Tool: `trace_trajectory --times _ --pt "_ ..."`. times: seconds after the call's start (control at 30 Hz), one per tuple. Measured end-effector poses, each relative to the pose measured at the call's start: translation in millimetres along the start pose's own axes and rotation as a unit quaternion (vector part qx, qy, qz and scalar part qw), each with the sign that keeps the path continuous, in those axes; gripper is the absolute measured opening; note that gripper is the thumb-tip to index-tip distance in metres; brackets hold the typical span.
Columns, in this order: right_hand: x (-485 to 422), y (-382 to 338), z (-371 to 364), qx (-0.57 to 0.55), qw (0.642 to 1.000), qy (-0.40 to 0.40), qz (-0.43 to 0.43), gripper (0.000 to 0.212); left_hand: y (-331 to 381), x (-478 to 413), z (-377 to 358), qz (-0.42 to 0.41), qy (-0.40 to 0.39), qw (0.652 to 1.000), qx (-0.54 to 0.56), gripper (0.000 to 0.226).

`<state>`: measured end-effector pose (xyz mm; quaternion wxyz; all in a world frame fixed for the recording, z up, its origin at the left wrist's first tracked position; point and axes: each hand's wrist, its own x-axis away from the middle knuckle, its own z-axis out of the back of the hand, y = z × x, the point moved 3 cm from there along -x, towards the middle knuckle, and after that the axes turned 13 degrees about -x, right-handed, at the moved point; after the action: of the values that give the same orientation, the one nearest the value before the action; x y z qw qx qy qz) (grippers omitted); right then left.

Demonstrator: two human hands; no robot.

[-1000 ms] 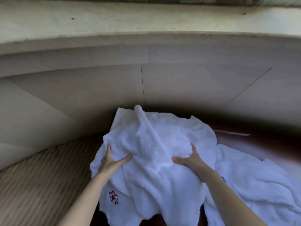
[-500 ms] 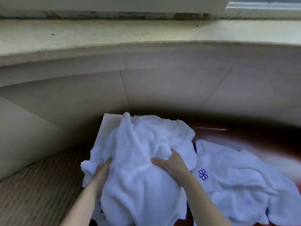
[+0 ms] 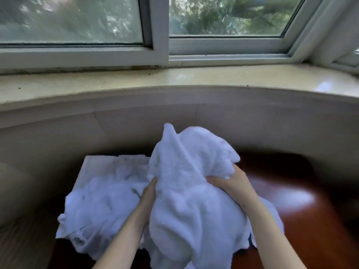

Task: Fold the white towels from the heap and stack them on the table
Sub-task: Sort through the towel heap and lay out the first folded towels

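Fingers [image 3: 210,179] of both hands now clench the white towel [image 3: 186,191], lifted higher off heap [image 3: 101,200] vs. before.

One white towel [image 3: 186,200], thick terry, bunched and lifted off the tabletop [image 3: 287,206]; top rises to a soft peak, lower part hangs in loose folds toward the near edge. Held at both sides at mid-height. Heap of white towels [image 3: 101,206] lies left of it, crumpled, spread flat-ish, blurred; a small dark mark shows near its front edge. More white cloth pokes out behind the raised towel's right side.
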<state>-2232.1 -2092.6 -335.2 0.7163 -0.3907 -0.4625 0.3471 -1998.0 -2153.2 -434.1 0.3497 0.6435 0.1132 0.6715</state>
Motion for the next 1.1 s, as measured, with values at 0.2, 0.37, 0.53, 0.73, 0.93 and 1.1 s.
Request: trace_trajectory --times 0.2,0.37,0.53,0.73,0.93,1.1 --pt "-9.0 50.5 118.3 0.026 0.999 0.031 -0.033 0.035 14.3 8.1 -133.6 -0.035 -0.063 0.997 0.0 0.049" --pt "-28.1 161.3 136.0 0.079 0.975 0.019 -0.205 0.094 -18.0 -25.3 -179.7 -0.085 -0.01 0.956 -0.281 0.049" --pt "-26.3 221.3 81.0 0.063 0.956 -0.129 -0.255 0.092 -46.5 -56.8 -175.1 -0.082 -0.088 0.915 -0.385 0.058" --pt "-39.6 223.5 50.8 0.19 0.948 -0.077 -0.242 0.068 -67.5 -76.7 -110.5 0.001 -0.036 0.945 -0.325 0.01" --pt "-74.6 150.7 -22.4 0.25 0.959 -0.026 -0.13 0.025 -85.0 -89.6 5.3 0.055 0.061 0.954 -0.287 0.041" --pt "-96.4 118.6 -146.8 0.172 0.973 -0.133 -0.084 0.022 -99.4 -110.4 109.4 0.081 0.172 0.952 -0.24 0.052"
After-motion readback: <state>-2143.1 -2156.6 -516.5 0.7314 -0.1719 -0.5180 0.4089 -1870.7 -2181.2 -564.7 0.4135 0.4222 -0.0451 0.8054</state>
